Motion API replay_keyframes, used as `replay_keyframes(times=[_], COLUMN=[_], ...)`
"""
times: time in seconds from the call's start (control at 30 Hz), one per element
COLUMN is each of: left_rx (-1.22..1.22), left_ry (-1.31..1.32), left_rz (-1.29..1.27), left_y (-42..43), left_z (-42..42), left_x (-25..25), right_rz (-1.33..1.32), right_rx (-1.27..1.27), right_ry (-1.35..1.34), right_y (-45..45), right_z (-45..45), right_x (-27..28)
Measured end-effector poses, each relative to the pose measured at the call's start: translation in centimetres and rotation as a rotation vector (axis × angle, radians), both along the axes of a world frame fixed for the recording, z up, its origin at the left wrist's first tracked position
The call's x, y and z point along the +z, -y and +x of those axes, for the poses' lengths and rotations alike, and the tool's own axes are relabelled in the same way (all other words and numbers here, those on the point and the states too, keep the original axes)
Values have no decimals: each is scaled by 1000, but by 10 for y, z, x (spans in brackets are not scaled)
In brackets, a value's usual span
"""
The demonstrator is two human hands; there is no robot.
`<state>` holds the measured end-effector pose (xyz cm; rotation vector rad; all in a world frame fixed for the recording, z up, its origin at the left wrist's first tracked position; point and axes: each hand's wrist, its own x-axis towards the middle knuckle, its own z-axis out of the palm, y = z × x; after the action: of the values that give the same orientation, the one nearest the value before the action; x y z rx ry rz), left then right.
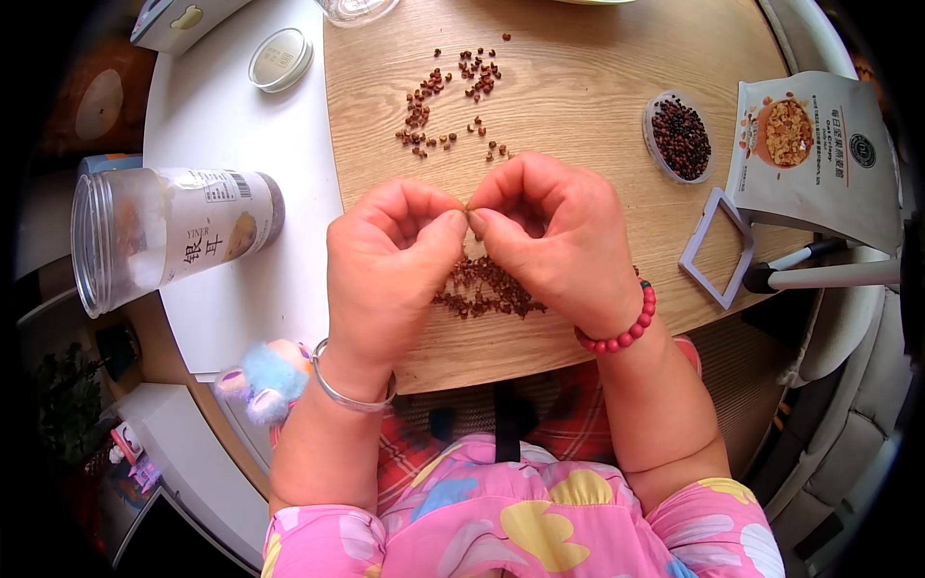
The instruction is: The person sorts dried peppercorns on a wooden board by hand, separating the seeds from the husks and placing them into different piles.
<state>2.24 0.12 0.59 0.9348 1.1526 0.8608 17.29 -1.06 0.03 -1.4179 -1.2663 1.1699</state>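
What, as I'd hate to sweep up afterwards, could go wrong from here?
The left hand and right hand pinch what looks like a tiny piece; it could slip into the pile beneath. That pile lies toward the near edge of the table, so a stray sweep might push bits off. The dish has no lid on, so a knock could spill its dark grains.

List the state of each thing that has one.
Left hand: thumb and forefinger pinched
Right hand: pinched, fingertips meeting left's
Upper grains: loosely scattered
Lower grains: denser, partly hidden
Small tub: open, dark grains inside
Round lid: lying flat
Jar: lidded or not, unclear
Bag: sealed or not, unclear
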Motion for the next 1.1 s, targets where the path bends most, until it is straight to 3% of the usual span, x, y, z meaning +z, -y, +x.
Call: replay_keyframes(times=[0.33, 0.7, 1.1], left_rx=[-2, 5, -12], left_ry=[-23, -9, 43], left_rz=[-95, -119, -170], left_y=[-2, -2, -3], left_z=[0, 0, -1], left_x=[2, 3, 1], right_rz=[81, -19, -67], right_rx=[19, 15, 22], right_ry=[96, -31, 22], right_y=[0, 0, -1], right_z=[0, 0, 0], right_x=[0, -4, 0])
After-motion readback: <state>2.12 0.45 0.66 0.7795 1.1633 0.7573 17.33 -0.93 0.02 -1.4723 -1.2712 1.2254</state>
